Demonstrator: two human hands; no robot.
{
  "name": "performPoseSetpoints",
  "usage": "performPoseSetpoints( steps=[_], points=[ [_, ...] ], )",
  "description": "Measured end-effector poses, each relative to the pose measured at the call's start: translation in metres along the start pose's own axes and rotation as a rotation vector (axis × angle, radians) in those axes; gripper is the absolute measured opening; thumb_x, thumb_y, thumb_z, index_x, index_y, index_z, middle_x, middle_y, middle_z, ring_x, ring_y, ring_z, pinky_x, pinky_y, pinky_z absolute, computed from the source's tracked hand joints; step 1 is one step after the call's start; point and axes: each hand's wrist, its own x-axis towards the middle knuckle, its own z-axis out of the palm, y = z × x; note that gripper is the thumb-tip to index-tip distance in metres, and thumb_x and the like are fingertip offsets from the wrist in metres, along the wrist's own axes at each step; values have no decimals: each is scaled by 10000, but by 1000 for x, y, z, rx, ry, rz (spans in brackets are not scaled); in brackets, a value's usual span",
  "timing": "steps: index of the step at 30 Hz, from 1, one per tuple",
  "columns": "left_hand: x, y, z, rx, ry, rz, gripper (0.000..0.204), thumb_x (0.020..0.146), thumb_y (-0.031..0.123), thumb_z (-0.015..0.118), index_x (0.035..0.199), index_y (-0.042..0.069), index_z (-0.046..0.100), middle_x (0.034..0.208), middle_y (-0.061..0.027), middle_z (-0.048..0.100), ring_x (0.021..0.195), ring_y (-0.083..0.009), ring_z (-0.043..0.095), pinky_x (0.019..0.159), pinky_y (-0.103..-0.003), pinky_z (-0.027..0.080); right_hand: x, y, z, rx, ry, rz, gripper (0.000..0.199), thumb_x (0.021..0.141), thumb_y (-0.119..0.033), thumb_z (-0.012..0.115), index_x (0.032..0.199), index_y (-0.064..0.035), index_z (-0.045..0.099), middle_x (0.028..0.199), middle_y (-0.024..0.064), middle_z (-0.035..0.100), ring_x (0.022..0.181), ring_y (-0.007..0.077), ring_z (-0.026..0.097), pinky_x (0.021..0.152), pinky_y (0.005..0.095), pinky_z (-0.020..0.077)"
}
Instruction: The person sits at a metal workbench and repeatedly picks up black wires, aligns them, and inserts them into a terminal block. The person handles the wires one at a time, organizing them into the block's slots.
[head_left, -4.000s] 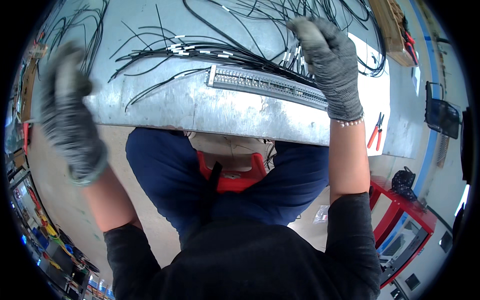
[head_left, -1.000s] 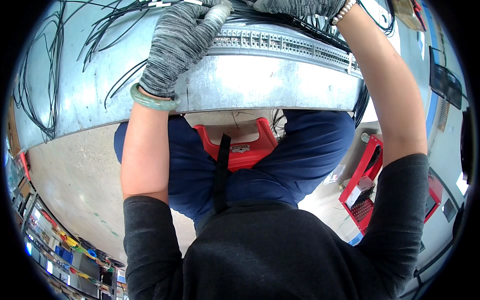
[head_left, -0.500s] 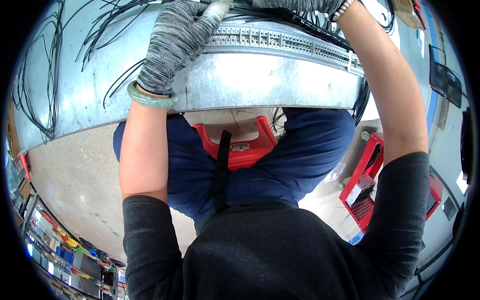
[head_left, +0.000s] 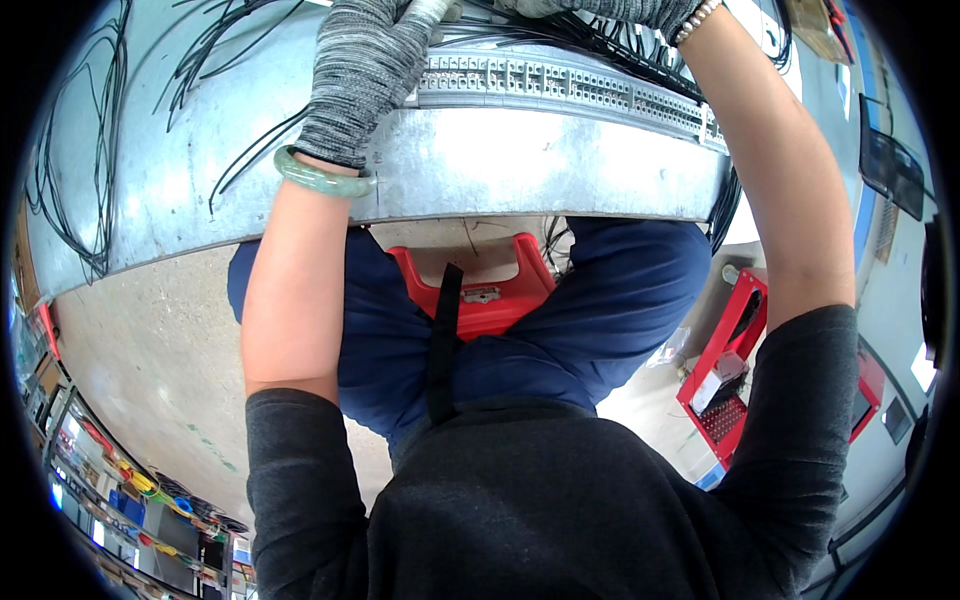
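Note:
My left hand (head_left: 365, 75), in a grey knitted glove, is at the left end of a terminal block strip (head_left: 560, 82) on a metal panel (head_left: 540, 160). Its thumb and fingers are drawn together at the upper edge; whatever they hold is hidden. My right hand (head_left: 635, 10), gloved alike, reaches in above the strip beside a bundle of black wires (head_left: 610, 42). Its fingers look curled and are partly cut off by the picture's edge, so what they grip does not show. Loose black wires (head_left: 262, 148) stick out beside my left wrist.
Looped black cable (head_left: 105, 190) lies on the panel's left part. Below the panel's near edge, between my knees, is a red plastic stool (head_left: 490, 305). A red cart (head_left: 725, 375) stands at right, shelves with coloured items (head_left: 140, 490) at lower left.
My left hand and wrist have shifted a little right and upward, along the terminal strip's left end. My right hand has moved only slightly to the right.

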Motion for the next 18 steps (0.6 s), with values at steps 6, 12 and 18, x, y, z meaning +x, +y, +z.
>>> performPoseSetpoints(
  steps=[6,12,18],
  points=[
    [2,0,-5,164,13,-67,261,895,273,602,897,29,692,721,-62,657,625,-140,581,544,-304,446,5,1,3,145,-16,36,281,835,-214,666,1064,-51,662,916,67,670,875,127,577,824,294,451],
    [8,-19,-11,293,-39,47,344,945,348,544,980,41,695,918,-85,708,813,-142,664,759,-295,534,0,7,9,223,132,21,252,853,-218,646,1018,-32,685,920,82,684,872,142,595,808,291,456],
    [10,-12,-10,370,-32,3,338,948,338,542,984,33,683,894,-77,709,756,-126,640,722,-294,525,9,-2,1,291,2,38,298,847,-245,665,1058,-34,675,940,66,678,892,133,591,829,280,453]
  ],
)
